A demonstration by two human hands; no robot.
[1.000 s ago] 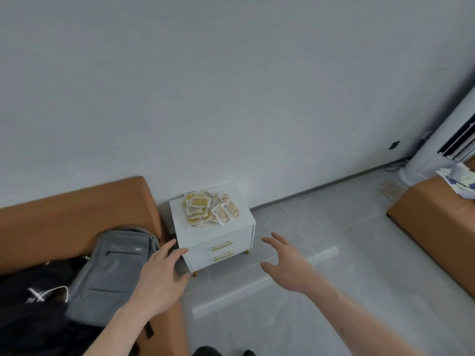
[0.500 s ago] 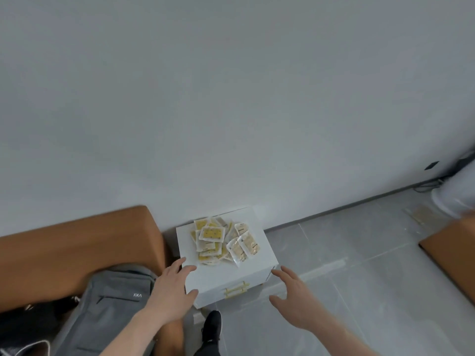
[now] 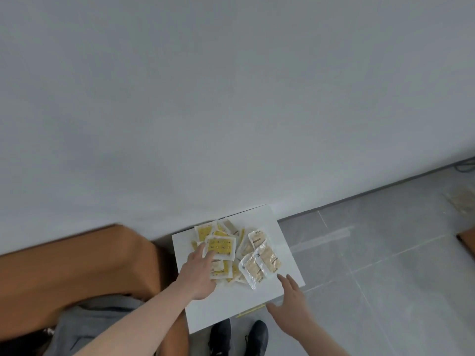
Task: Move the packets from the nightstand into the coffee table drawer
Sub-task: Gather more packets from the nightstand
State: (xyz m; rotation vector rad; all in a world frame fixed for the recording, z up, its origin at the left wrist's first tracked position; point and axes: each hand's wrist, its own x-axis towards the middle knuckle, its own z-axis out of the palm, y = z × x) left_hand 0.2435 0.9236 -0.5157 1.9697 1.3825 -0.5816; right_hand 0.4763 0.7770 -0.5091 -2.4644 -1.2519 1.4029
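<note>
A heap of several packets (image 3: 232, 255), yellow ones on the left and pale beige ones on the right, lies on the white nightstand (image 3: 257, 304) against the wall. My left hand (image 3: 199, 268) reaches onto the left side of the heap, its fingertips touching the top yellow packet (image 3: 222, 247); I cannot see a firm grip. At the nightstand's front right corner my right hand (image 3: 290, 301) hovers, fingers spread, just short of the beige packets and holding nothing. The coffee table drawer is out of view.
An orange sofa arm (image 3: 77, 265) stands directly left of the nightstand, with a grey backpack (image 3: 84, 327) on the seat below. My black shoes (image 3: 237, 335) touch the nightstand's front. Grey tiled floor (image 3: 385, 278) spreads to the right; another orange corner (image 3: 469, 237) shows at the right edge.
I have stepped up close to the nightstand. My left hand moved forward from the front edge onto the packets, and my right hand rose to the front right corner.
</note>
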